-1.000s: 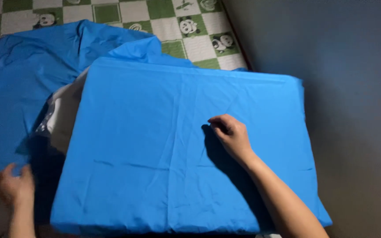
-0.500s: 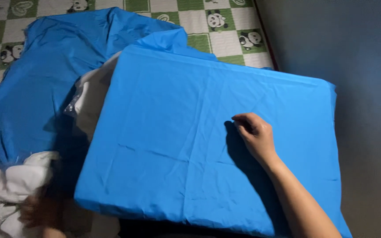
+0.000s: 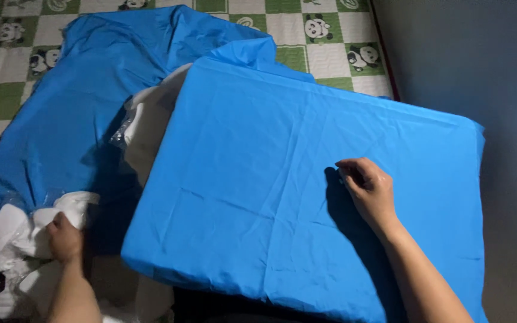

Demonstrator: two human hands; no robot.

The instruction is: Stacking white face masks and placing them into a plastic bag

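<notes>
- Head view: a thick flat cushion in a bright blue cover lies tilted across the bed, its far corner near the dark wall.
- The right hand rests on top of the cushion, right of its middle; its fingers are curled and pressed into the cloth. Whether they pinch a fold cannot be told.
- The left hand is at the lower left, off the cushion, fingers closed on a bunch of white plastic wrap.
- More white material shows at the cushion's left edge, where the cover is open.
- Loose blue cloth trails left and back over the panda-print sheet.
- Since a second ago: the left hand, then low on the blue cloth, has come onto the white wrap, which now fills the corner. The right hand has kept its place on the cushion. The view has shifted, so the cushion sits further right in frame.
- Judged from that, the right hand is steadying the cushion while the left gathers the wrap.
</notes>
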